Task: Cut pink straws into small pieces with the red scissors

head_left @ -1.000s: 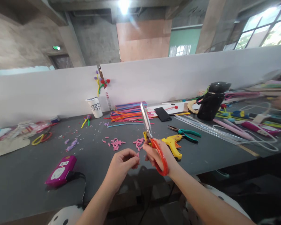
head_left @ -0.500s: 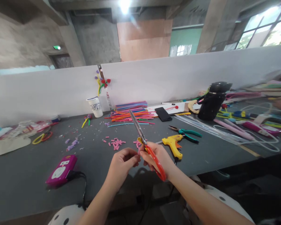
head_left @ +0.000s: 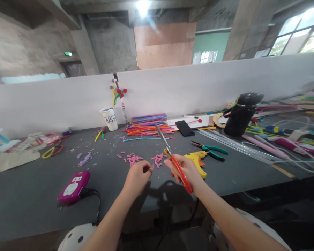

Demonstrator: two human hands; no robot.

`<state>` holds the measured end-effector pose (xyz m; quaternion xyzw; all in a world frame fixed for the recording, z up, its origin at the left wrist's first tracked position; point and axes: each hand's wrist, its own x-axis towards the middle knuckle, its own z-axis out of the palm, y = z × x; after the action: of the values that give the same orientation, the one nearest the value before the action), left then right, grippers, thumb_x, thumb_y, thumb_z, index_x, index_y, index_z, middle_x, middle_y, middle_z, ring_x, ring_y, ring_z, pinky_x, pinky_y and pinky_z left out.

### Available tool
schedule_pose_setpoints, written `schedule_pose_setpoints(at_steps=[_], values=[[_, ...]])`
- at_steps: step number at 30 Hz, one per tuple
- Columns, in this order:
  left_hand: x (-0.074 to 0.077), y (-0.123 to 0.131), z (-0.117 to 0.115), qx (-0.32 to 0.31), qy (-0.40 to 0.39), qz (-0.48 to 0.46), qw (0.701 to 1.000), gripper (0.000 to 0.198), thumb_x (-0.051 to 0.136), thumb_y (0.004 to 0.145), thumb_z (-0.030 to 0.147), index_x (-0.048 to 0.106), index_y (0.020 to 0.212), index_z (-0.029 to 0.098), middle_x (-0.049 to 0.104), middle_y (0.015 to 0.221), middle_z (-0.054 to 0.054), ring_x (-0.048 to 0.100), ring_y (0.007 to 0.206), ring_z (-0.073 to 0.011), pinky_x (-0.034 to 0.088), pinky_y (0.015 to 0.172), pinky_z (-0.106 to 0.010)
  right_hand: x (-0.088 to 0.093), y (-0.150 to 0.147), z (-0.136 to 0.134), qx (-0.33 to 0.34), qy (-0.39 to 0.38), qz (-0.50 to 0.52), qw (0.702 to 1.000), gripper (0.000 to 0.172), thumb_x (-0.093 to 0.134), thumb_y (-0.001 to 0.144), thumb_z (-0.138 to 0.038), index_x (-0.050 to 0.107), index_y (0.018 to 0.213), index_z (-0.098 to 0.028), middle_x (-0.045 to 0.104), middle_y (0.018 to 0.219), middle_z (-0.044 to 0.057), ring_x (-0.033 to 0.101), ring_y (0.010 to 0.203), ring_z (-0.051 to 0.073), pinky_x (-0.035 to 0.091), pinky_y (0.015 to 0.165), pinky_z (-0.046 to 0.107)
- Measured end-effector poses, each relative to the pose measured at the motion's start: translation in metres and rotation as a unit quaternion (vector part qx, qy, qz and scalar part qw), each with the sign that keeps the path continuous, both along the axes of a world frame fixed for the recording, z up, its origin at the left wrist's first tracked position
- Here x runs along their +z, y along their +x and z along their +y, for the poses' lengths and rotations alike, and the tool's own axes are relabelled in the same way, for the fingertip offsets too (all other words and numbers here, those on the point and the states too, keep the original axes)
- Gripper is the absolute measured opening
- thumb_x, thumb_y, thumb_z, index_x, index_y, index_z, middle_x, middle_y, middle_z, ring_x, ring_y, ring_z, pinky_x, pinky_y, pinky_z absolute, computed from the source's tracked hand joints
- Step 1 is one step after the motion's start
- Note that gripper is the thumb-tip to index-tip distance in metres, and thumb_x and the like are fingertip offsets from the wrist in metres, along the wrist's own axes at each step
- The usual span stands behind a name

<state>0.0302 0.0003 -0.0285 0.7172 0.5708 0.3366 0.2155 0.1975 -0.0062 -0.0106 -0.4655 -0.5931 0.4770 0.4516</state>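
My right hand point(head_left: 186, 169) is closed round a pair of scissors point(head_left: 181, 174) with red handles, the blades pointing up and away. A yellow bit shows near the base of the blades. My left hand point(head_left: 137, 177) sits a short way to the left, thumb and fingertips pinched on what looks like a small pink piece point(head_left: 152, 166). Just beyond the hands lie two loose piles of short cut pink pieces, a left pile point(head_left: 133, 159) and a right pile point(head_left: 157, 159). Behind my right hand, a yellow glue gun point(head_left: 196, 161) is partly covered.
Green-handled pliers point(head_left: 214, 150) and a black phone point(head_left: 184, 128) lie on the right. A bundle of coloured pipe cleaners point(head_left: 149, 129) sits at the back beside a paper cup point(head_left: 110, 119). A magenta device point(head_left: 73, 187) with a cable is at left; a black thermos point(head_left: 240, 118) stands right.
My hands have moved apart. The scissors have shifted right with my right hand, and my left hand has come slightly up toward the pink piles. The view has turned a little.
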Motion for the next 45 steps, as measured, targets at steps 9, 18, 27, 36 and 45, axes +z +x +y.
schedule_pose_setpoints(at_steps=[9, 18, 27, 36, 45], values=[[-0.002, -0.008, 0.012, 0.01, 0.01, 0.06, 0.998, 0.03, 0.037, 0.076, 0.03, 0.057, 0.058, 0.018, 0.057, 0.058, -0.002, 0.05, 0.057, -0.0141, 0.032, 0.055, -0.023, -0.007, 0.002, 0.016, -0.029, 0.016, -0.073, 0.997, 0.03, 0.05, 0.066, -0.048, 0.042, 0.06, -0.02, 0.034, 0.032, -0.01, 0.037, 0.028, 0.008, 0.036, 0.036, 0.021], [0.024, -0.066, 0.023, 0.109, 0.007, 0.087, 0.99, 0.032, 0.032, 0.077, 0.034, 0.06, 0.079, 0.019, 0.062, 0.067, -0.002, 0.053, 0.059, -0.0152, 0.036, 0.056, -0.024, -0.011, 0.012, 0.022, -0.113, 0.092, -0.286, 0.947, 0.038, 0.042, 0.069, -0.056, 0.05, 0.06, -0.02, 0.053, 0.05, -0.001, 0.05, 0.049, 0.014, 0.031, 0.045, 0.022], [-0.002, -0.045, 0.034, 0.105, -0.03, 0.169, 0.98, 0.012, 0.048, 0.066, 0.02, 0.056, 0.056, 0.018, 0.06, 0.062, -0.005, 0.054, 0.063, -0.0175, 0.033, 0.058, -0.025, -0.009, 0.013, 0.015, -0.114, 0.138, -0.447, 0.876, 0.051, 0.037, 0.068, -0.065, 0.058, 0.073, -0.019, 0.061, 0.063, 0.008, 0.055, 0.06, 0.021, 0.029, 0.052, 0.026], [-0.005, -0.037, 0.033, 0.11, -0.029, 0.063, 0.992, 0.011, 0.048, 0.067, 0.02, 0.05, 0.056, 0.017, 0.058, 0.068, -0.006, 0.055, 0.073, -0.02, 0.036, 0.064, -0.029, -0.009, 0.016, 0.015, -0.087, 0.127, -0.352, 0.923, 0.043, 0.047, 0.066, -0.06, 0.058, 0.068, -0.019, 0.06, 0.062, 0.007, 0.054, 0.063, 0.021, 0.031, 0.055, 0.027], [0.014, -0.005, -0.011, -0.06, -0.234, -0.347, 0.906, 0.021, 0.056, 0.067, 0.034, 0.052, 0.068, 0.014, 0.057, 0.062, 0.0, 0.052, 0.05, -0.0076, 0.038, 0.049, -0.019, -0.016, -0.01, 0.014, 0.046, 0.018, -0.079, 0.996, 0.034, 0.045, 0.069, -0.051, 0.05, 0.071, -0.017, 0.044, 0.043, -0.008, 0.042, 0.034, 0.008, 0.036, 0.039, 0.02]])
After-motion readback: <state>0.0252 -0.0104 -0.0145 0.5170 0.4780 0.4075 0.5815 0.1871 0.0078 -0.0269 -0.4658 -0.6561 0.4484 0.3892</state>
